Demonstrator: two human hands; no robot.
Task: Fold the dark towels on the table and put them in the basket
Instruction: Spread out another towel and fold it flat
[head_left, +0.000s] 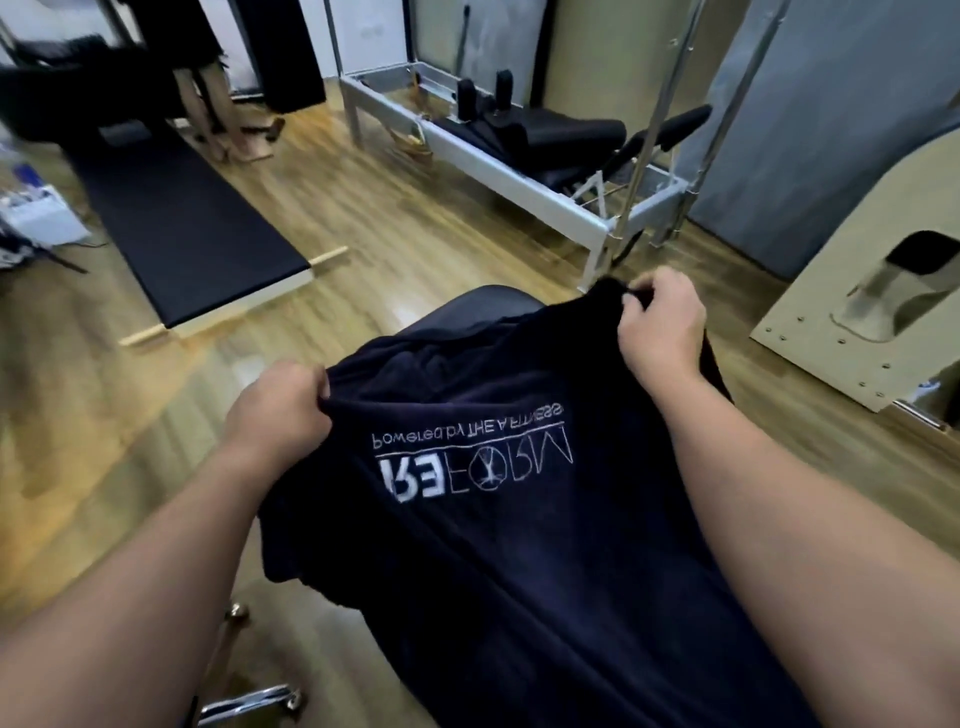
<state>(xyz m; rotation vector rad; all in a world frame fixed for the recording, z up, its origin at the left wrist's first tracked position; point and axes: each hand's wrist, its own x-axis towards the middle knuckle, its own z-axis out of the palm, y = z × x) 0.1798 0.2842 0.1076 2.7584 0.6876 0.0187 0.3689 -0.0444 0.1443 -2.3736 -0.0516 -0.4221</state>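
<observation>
Dark towel (519, 545) fills the near middle of the view, spread out and hanging down toward the camera, with white stitched lettering (467, 452) across it that reads upside down and mirrored. Its far edge is lifted and stretched between two bare hands. Under its far end a rounded dark padded surface (467, 312) shows; whether the towel rests on it I cannot tell.

Wooden floor (363, 218) runs across the room beyond. At far left lies a long black padded platform (192, 228) on a pale frame. At far middle and right stands a white metal exercise frame (519, 171) with black pads and upright poles. At right a pale curved wooden piece (857, 291) with a cut-out handle stands beside the towel. A person's bare legs (218, 104) show at far left, blurred.

Left hand (280, 410), at the near left, has its fingers curled over the towel's edge, gripping it. Right hand (660, 327), farther and to the right, pinches a bunched corner of the towel with curled fingers and holds it higher.
</observation>
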